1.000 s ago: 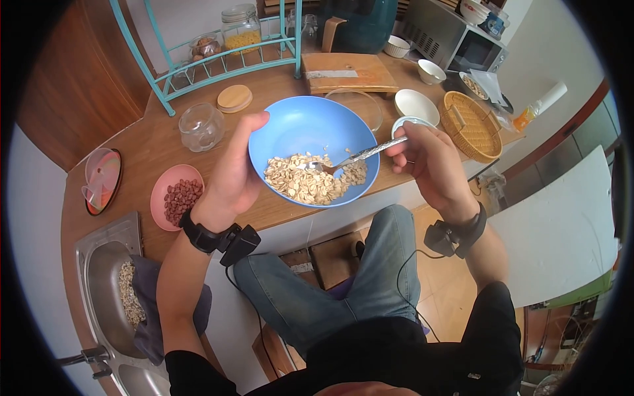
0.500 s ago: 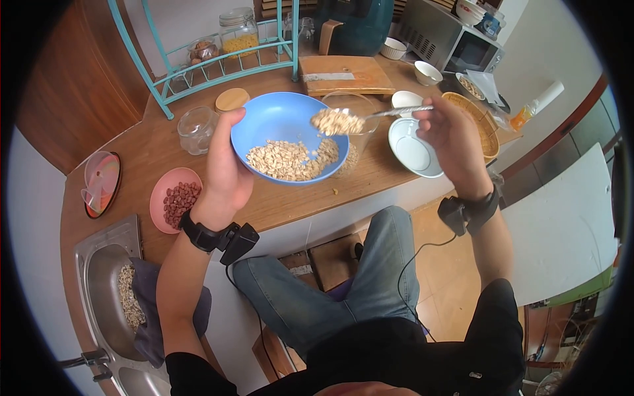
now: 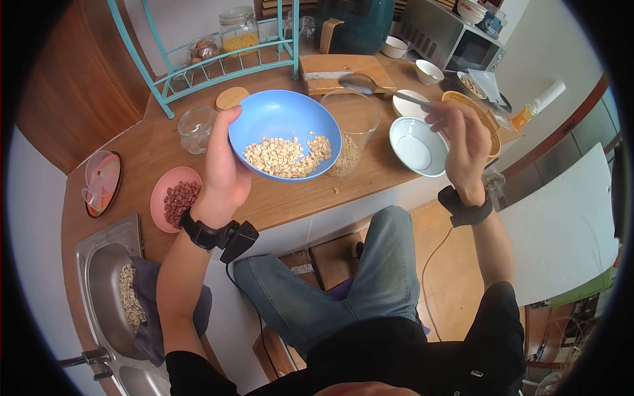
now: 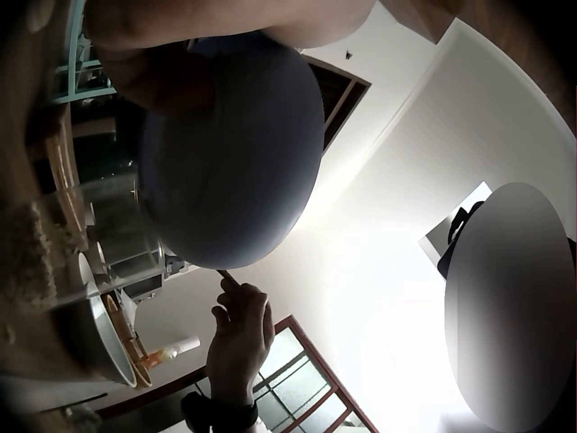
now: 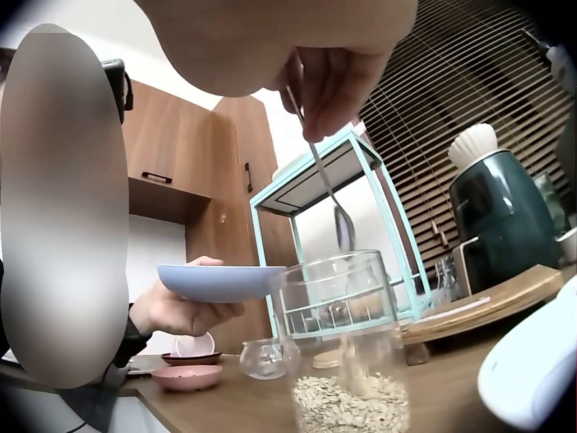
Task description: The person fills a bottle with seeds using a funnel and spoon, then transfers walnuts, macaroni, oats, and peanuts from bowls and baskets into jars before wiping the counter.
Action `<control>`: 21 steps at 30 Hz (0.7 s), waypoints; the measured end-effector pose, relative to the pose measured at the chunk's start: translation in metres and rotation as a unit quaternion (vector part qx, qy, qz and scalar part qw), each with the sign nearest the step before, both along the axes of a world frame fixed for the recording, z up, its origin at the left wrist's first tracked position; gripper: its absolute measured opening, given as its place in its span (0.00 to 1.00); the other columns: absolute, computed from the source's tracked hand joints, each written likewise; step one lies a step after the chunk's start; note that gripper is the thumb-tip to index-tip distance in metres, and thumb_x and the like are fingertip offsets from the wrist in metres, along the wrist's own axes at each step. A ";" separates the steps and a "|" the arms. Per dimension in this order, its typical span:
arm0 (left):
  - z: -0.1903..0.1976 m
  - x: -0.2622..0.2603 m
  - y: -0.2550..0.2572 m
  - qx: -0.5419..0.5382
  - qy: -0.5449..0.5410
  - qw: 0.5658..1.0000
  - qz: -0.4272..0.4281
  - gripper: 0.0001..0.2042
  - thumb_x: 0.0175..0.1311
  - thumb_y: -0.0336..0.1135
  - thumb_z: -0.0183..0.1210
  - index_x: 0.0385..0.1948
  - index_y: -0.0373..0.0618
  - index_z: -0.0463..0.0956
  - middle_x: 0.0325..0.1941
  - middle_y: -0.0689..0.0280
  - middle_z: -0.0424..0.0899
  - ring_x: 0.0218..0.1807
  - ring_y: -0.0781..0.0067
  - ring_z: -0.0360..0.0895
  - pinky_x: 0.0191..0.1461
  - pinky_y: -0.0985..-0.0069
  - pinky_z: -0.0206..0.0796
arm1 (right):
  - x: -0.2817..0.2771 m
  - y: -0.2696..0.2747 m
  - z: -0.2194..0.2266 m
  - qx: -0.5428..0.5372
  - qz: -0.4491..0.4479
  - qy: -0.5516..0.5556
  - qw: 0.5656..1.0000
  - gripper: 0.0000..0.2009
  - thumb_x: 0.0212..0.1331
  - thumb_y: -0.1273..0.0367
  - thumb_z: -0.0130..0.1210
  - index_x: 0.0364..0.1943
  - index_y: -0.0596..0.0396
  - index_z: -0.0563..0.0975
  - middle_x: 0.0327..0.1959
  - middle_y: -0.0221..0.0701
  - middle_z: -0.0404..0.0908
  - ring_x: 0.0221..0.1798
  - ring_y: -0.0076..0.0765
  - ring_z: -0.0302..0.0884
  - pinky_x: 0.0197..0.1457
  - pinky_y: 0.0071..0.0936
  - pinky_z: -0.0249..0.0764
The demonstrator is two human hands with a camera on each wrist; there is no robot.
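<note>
My left hand [image 3: 226, 155] grips a blue bowl [image 3: 277, 115] by its left side, thumb on the rim. Rolled oats [image 3: 281, 156] lie in the bowl's near part. In my right hand [image 3: 465, 145] is a metal spoon [image 3: 357, 82], pinched by its handle. The spoon's head hangs just over the mouth of a clear glass container [image 5: 293, 334], right of the bowl. Oats [image 5: 352, 406] fill the container's lower part, and in the right wrist view more appear to be dropping inside it. From the left wrist, the bowl's underside [image 4: 234, 171] hides most of the spoon.
A pale bowl [image 3: 417, 148] stands right of the container, near a wicker basket [image 3: 489, 125]. To the left are a pink bowl of reddish nuts [image 3: 178, 198], a small glass jar [image 3: 196, 131] and a wooden lid [image 3: 232, 99]. Behind stand a turquoise rack [image 3: 231, 59] and a wooden board [image 3: 347, 72].
The spoon lifted a heap of oats from the blue bowl, moved over the glass container and tipped; its heap is gone. The blue bowl shifted left, away from over the container.
</note>
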State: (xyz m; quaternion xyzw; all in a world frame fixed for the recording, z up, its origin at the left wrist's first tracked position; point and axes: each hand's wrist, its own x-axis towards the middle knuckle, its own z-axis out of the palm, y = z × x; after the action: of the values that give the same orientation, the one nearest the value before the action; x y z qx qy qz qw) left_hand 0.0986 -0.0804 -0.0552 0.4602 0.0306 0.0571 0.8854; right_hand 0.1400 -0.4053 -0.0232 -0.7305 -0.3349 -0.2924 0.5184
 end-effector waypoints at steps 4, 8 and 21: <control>0.000 0.001 0.000 -0.006 -0.011 0.999 -0.046 0.21 0.66 0.48 0.52 0.51 0.42 0.73 0.49 0.63 0.81 0.51 0.69 0.78 0.57 0.69 0.71 | -0.018 0.006 0.011 -0.091 0.082 -0.067 0.990 0.07 0.66 0.77 0.49 0.41 0.64 0.78 0.40 0.40 0.85 0.37 0.32 0.82 0.39 0.26 0.78; -0.002 0.002 -0.001 0.007 -0.010 0.998 -0.058 0.21 0.65 0.48 0.52 0.51 0.41 0.73 0.48 0.61 0.81 0.49 0.67 0.80 0.55 0.69 0.72 | -0.021 0.021 0.028 -0.242 0.077 -0.209 0.944 0.06 0.54 0.76 0.60 0.36 0.60 0.77 0.36 0.37 0.83 0.33 0.42 0.80 0.36 0.30 0.76; 0.000 0.000 -0.002 0.016 0.007 0.993 -0.113 0.22 0.66 0.49 0.50 0.50 0.40 0.73 0.47 0.59 0.82 0.47 0.66 0.81 0.52 0.70 0.75 | -0.034 0.044 0.061 -0.093 0.050 0.164 0.981 0.15 0.72 0.64 0.46 0.32 0.61 0.77 0.23 0.34 0.82 0.22 0.25 0.76 0.29 0.21 0.73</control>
State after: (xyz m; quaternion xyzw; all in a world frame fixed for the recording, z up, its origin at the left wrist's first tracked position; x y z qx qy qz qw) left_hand 0.0983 -0.0823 -0.0555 0.4756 -0.0163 -0.0464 0.8783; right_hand 0.1057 -0.3612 0.0381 -0.7962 -0.3071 -0.1096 0.5097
